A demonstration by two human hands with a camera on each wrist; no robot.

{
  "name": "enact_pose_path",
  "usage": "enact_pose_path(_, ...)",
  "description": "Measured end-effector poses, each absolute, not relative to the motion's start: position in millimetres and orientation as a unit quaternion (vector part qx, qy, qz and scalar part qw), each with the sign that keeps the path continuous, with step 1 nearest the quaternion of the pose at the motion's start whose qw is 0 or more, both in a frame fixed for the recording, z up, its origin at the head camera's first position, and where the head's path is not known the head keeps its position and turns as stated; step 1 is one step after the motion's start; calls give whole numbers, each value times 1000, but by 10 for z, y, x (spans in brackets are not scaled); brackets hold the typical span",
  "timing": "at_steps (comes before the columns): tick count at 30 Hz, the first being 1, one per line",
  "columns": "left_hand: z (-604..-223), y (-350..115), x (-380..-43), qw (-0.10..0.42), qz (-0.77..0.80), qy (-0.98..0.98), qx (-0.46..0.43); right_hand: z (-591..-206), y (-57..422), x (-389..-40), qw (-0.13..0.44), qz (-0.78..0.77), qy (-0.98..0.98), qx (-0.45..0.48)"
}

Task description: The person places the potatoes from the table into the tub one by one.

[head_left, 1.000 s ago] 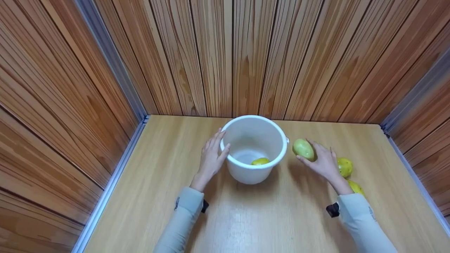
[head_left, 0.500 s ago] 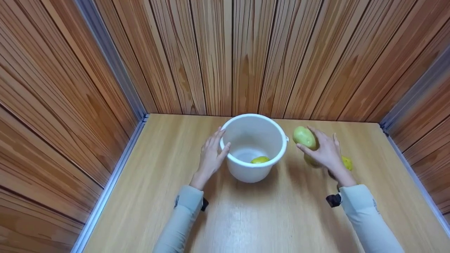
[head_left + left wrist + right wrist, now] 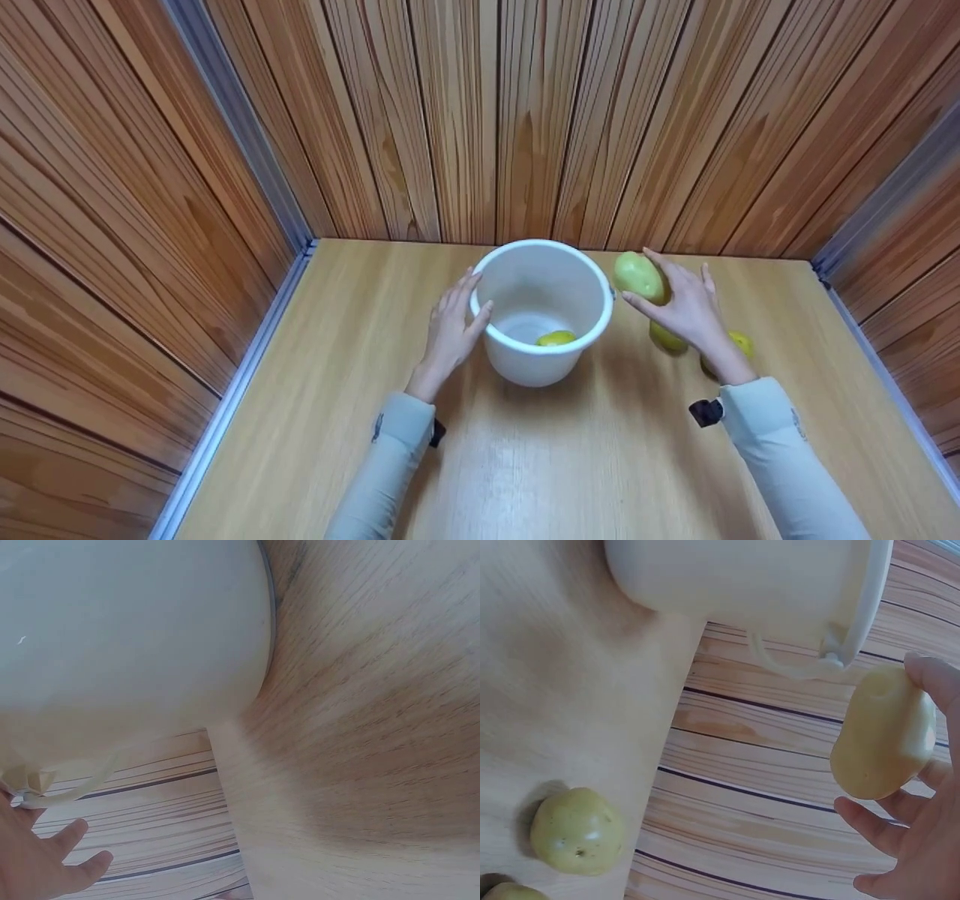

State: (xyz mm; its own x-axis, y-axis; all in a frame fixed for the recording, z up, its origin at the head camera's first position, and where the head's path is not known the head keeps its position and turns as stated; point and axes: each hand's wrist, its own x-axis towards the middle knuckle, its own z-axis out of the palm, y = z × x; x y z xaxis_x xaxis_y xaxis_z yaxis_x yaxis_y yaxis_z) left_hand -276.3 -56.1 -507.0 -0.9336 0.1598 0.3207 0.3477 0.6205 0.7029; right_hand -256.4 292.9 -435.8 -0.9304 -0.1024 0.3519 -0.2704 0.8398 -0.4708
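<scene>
A white bucket (image 3: 532,367) stands upright on the wooden table, with a yellow-green potato (image 3: 556,338) on its bottom. My left hand (image 3: 450,322) rests on the bucket's left side, thumb and fingertips at the rim; the left wrist view has its fingers spread beside the handle joint. To the right of the bucket, my right hand (image 3: 684,304) holds a smooth, pale green potato (image 3: 637,275) between thumb and fingers. In the right wrist view this potato (image 3: 883,733) is raised, close to the bucket rim.
Below the right hand lie another potato (image 3: 666,339) and, farther right, one more potato (image 3: 741,343) partly hidden by the wrist. The bucket's handle (image 3: 780,669) hangs on the far side. Wood-patterned walls (image 3: 525,127) close off the back and both sides.
My right hand has moved away from me and slightly left with the held potato, up to beside the bucket rim. Potatoes beneath it have come into view. The left hand stays put.
</scene>
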Motion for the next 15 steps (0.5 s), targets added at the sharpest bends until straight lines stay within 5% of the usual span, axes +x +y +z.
enact_pose_path(15,-5081,-564,-2766,114,-414,-892,-140,-4299,2736,-2612,167,261,-941,136)
